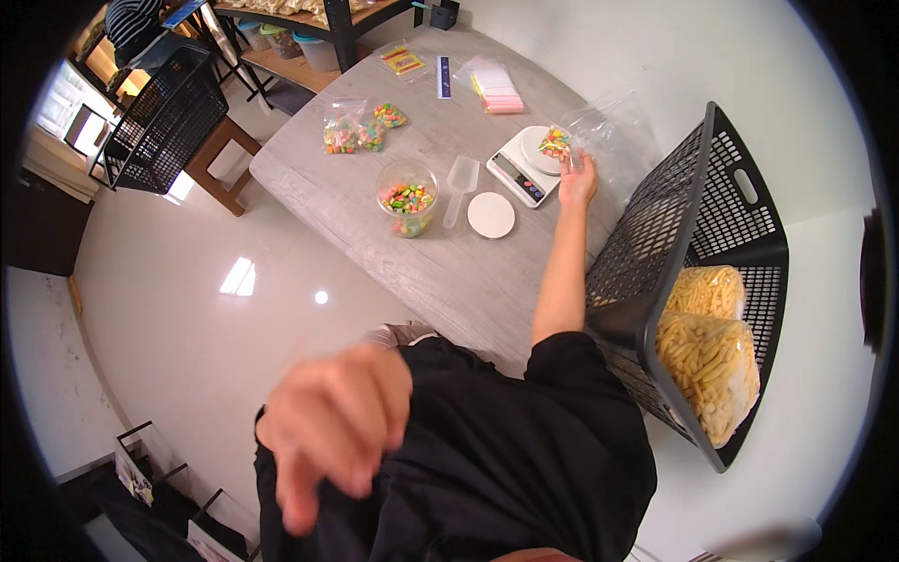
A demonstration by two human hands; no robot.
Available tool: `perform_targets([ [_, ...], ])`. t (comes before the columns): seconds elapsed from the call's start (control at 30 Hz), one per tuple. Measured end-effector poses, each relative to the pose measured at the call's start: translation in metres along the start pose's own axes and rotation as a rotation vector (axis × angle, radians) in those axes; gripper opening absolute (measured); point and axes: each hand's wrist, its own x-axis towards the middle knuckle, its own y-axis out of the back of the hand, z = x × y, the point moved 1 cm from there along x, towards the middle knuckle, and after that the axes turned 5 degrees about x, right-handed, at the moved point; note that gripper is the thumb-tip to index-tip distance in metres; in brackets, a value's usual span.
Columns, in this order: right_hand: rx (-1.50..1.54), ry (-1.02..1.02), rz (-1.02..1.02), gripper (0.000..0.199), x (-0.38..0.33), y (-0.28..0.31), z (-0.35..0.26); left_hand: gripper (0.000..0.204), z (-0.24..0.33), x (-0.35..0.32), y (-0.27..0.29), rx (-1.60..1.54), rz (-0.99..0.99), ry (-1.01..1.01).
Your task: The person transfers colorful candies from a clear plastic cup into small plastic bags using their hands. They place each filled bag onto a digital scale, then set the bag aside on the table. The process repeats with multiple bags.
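At the scale, my right hand (578,180) grips a small clear bag of colourful candies (554,142) over the pan of the white digital kitchen scale (512,173). Whether the bag's weight rests on the pan I cannot tell. My left hand (337,417) is raised close to the camera, blurred, with fingers loosely bent and apart; nothing shows in it. Left of the scale, a clear tub (406,199) holds more colourful candies. Between them lie a translucent scoop (460,183) and a round white lid (491,215).
Filled candy bags (348,131) lie at the table's far left. A blue ruler (444,78), a stack of pink-edged packets (496,88) and clear plastic bags (623,140) lie farther back. A black crate (655,244) with bagged yellow snacks (707,370) stands close on the right.
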Motion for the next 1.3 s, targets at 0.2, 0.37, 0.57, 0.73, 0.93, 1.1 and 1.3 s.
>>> perform_targets([
  [0.2, -0.134, -0.013, 0.019, 0.029, 0.034, 0.007, 0.015, 0.018, 0.031, 0.038, -0.028, -0.007, -0.263, 0.078],
  [0.37, -0.325, 0.009, -0.008, 0.036, 0.062, 0.037, 0.024, 0.013, 0.033, 0.045, -0.037, 0.035, -0.129, 0.065],
  [0.57, -1.157, 0.345, 0.188, 0.036, 0.047, 0.049, 0.012, 0.027, 0.015, 0.056, -0.032, 0.091, -0.146, -0.138],
  [0.73, -1.178, 0.597, 0.426, 0.039, 0.048, 0.056, -0.005, 0.031, 0.023, 0.021, 0.001, 0.079, -0.135, -0.092],
  [0.93, -0.791, 0.364, 0.627, 0.052, 0.043, 0.071, -0.012, 0.053, -0.014, -0.037, 0.065, 0.281, 0.148, 0.277],
  [1.1, -0.724, 0.269, 0.631, 0.054, 0.035, 0.072, -0.012, 0.047, -0.021, -0.088, 0.096, 0.358, 0.453, 0.445],
  [1.3, -0.742, 0.237, 0.672, 0.053, 0.028, 0.066, -0.008, 0.042, -0.026, -0.107, 0.102, 0.341, 0.59, 0.469],
])
